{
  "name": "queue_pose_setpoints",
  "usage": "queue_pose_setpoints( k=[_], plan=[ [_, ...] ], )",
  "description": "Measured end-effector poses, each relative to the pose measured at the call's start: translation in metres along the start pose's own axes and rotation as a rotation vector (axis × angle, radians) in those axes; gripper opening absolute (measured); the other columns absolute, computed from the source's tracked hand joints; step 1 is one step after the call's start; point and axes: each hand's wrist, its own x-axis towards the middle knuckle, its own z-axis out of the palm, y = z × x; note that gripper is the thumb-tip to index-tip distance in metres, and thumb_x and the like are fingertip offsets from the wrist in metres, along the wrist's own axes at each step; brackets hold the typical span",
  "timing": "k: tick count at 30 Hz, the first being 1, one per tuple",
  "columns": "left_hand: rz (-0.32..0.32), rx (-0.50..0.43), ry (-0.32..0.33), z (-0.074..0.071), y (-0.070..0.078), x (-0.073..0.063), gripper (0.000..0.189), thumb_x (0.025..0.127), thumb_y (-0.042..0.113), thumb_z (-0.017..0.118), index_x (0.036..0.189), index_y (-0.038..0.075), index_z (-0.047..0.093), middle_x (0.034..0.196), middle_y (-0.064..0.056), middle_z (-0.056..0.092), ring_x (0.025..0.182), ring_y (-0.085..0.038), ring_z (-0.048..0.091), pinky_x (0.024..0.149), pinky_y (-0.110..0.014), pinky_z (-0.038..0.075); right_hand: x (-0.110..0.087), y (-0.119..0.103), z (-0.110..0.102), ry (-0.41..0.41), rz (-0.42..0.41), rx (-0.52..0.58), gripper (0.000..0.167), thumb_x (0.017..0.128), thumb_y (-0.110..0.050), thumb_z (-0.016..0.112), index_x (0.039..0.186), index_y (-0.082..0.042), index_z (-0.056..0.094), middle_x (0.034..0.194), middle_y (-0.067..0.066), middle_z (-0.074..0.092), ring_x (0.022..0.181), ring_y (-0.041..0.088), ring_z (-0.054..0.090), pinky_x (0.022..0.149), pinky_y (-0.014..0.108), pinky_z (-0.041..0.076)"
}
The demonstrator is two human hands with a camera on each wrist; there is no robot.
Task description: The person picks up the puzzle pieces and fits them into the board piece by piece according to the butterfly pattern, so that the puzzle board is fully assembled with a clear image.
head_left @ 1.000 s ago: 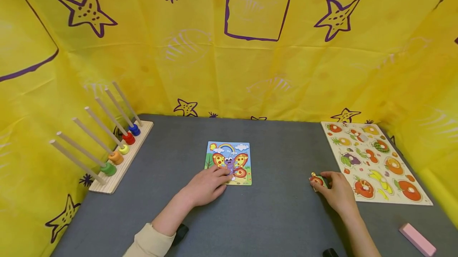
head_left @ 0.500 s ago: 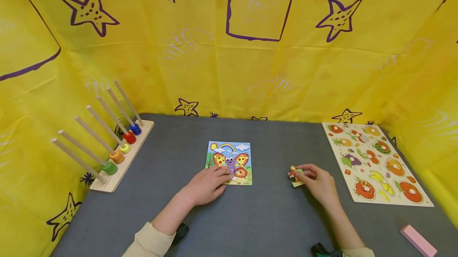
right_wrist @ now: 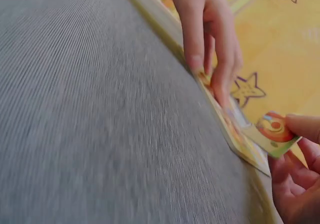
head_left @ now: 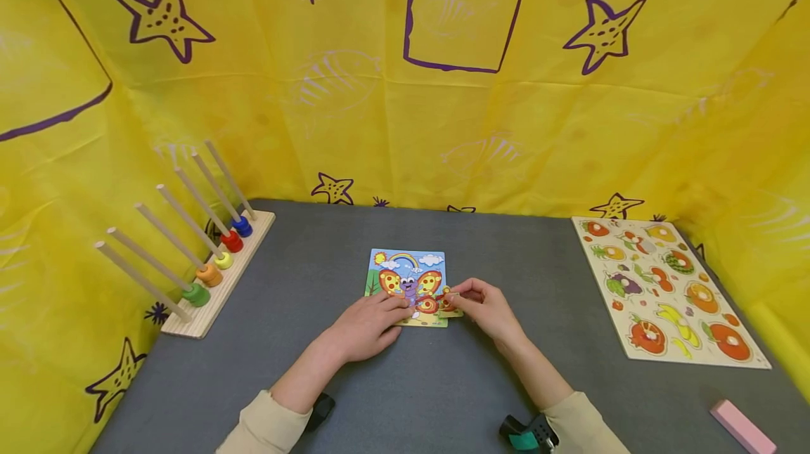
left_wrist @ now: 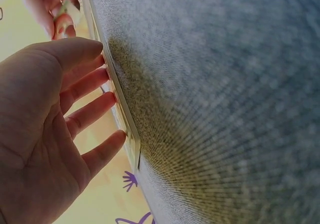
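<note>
A small square butterfly jigsaw puzzle (head_left: 418,266) lies flat on the grey table, with a rainbow and sun across its top. On its lower left part rests my left hand (head_left: 368,326); in the left wrist view its fingers (left_wrist: 90,87) stretch out, spread, to the puzzle's edge. Between thumb and fingers my right hand (head_left: 486,308) pinches a puzzle piece (right_wrist: 276,134) printed with a red and orange swirl and a green corner. The piece is tilted and overlaps the puzzle's right edge in the head view.
At the left stands a wooden peg rack (head_left: 218,282) with coloured rings low on its tall rods. A fruit puzzle board (head_left: 671,285) lies at the right, and a pink block (head_left: 743,427) near the front right. Yellow cloth (head_left: 380,102) closes off the back and sides.
My right hand has carried the puzzle piece leftward from beside the fruit board to the butterfly puzzle's right edge. My left hand has stayed on the puzzle.
</note>
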Motion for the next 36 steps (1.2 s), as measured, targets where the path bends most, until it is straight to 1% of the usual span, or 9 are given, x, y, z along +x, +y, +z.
queue_pose_setpoints(
  k=[5, 8, 11, 14, 16, 19, 24, 30, 36],
  plan=[
    [0.001, 0.003, 0.008, 0.000, 0.000, 0.001, 0.033, 0.094, 0.017, 0.062, 0.127, 0.012, 0.066, 0.129, -0.002, 0.061, 0.117, -0.022, 0.053, 0.094, -0.041, 0.046, 0.008, 0.001, 0.014, -0.040, 0.018, 0.111, 0.019, 0.089, -0.009, 0.071, 0.098, 0.006, 0.065, 0.092, 0.010, 0.071, 0.075, 0.014, 0.064, 0.069, 0.027, 0.055],
    [0.000, 0.001, 0.017, 0.000, 0.000, 0.001, 0.032, 0.094, 0.017, 0.062, 0.126, 0.012, 0.066, 0.128, -0.003, 0.061, 0.117, -0.022, 0.053, 0.093, -0.042, 0.046, 0.011, 0.003, 0.018, -0.045, 0.014, 0.085, 0.019, 0.089, -0.009, 0.071, 0.098, 0.007, 0.064, 0.088, 0.010, 0.070, 0.072, 0.013, 0.065, 0.067, 0.027, 0.056],
    [-0.008, -0.004, 0.013, 0.000, 0.000, 0.001, 0.032, 0.095, 0.019, 0.062, 0.126, 0.012, 0.066, 0.129, -0.003, 0.061, 0.118, -0.022, 0.053, 0.094, -0.042, 0.046, 0.012, 0.004, 0.020, -0.014, -0.052, -0.065, 0.017, 0.087, -0.014, 0.075, 0.094, 0.000, 0.068, 0.080, 0.005, 0.069, 0.066, 0.010, 0.062, 0.061, 0.024, 0.054],
    [-0.020, -0.010, 0.001, 0.000, 0.000, 0.001, 0.034, 0.095, 0.020, 0.061, 0.128, 0.013, 0.065, 0.130, -0.002, 0.060, 0.119, -0.022, 0.052, 0.095, -0.042, 0.046, 0.013, 0.005, 0.019, 0.043, -0.180, -0.303, 0.011, 0.083, -0.018, 0.078, 0.087, -0.010, 0.072, 0.071, -0.003, 0.062, 0.061, 0.009, 0.054, 0.056, 0.023, 0.046],
    [-0.028, -0.010, -0.009, 0.000, 0.000, 0.001, 0.036, 0.096, 0.021, 0.060, 0.130, 0.013, 0.063, 0.131, -0.002, 0.060, 0.120, -0.022, 0.052, 0.096, -0.042, 0.045, 0.014, 0.006, 0.019, 0.088, -0.272, -0.448, 0.010, 0.081, -0.020, 0.081, 0.082, -0.015, 0.072, 0.070, -0.006, 0.058, 0.063, 0.011, 0.050, 0.058, 0.026, 0.041],
    [-0.036, -0.017, -0.014, 0.000, 0.000, 0.000, 0.039, 0.096, 0.022, 0.060, 0.134, 0.013, 0.060, 0.131, -0.001, 0.059, 0.120, -0.022, 0.052, 0.095, -0.043, 0.045, 0.015, 0.007, 0.020, 0.121, -0.359, -0.541, 0.012, 0.078, -0.020, 0.083, 0.079, -0.017, 0.071, 0.072, -0.007, 0.055, 0.067, 0.012, 0.048, 0.062, 0.029, 0.039],
    [-0.037, -0.024, -0.011, 0.001, -0.001, -0.001, 0.040, 0.096, 0.022, 0.060, 0.135, 0.013, 0.059, 0.131, -0.001, 0.060, 0.121, -0.022, 0.051, 0.096, -0.043, 0.045, 0.020, 0.008, 0.022, 0.115, -0.387, -0.574, 0.017, 0.077, -0.024, 0.084, 0.073, -0.018, 0.068, 0.070, -0.009, 0.051, 0.064, 0.007, 0.047, 0.060, 0.026, 0.040],
    [-0.013, -0.026, 0.014, 0.002, -0.001, 0.001, 0.037, 0.095, 0.021, 0.061, 0.132, 0.013, 0.062, 0.126, -0.001, 0.062, 0.117, -0.022, 0.053, 0.094, -0.042, 0.046, 0.023, 0.008, 0.021, 0.099, -0.356, -0.550, 0.019, 0.076, -0.025, 0.085, 0.070, -0.019, 0.068, 0.067, -0.009, 0.050, 0.058, 0.006, 0.046, 0.054, 0.024, 0.039],
    [0.026, 0.026, 0.017, 0.003, -0.002, 0.001, 0.038, 0.096, 0.021, 0.061, 0.133, 0.020, 0.062, 0.123, -0.001, 0.061, 0.111, -0.021, 0.054, 0.090, -0.040, 0.047, 0.024, 0.008, 0.021, 0.100, -0.336, -0.550, 0.020, 0.076, -0.026, 0.085, 0.070, -0.018, 0.068, 0.066, -0.009, 0.050, 0.057, 0.006, 0.045, 0.053, 0.024, 0.038]
  ],
)
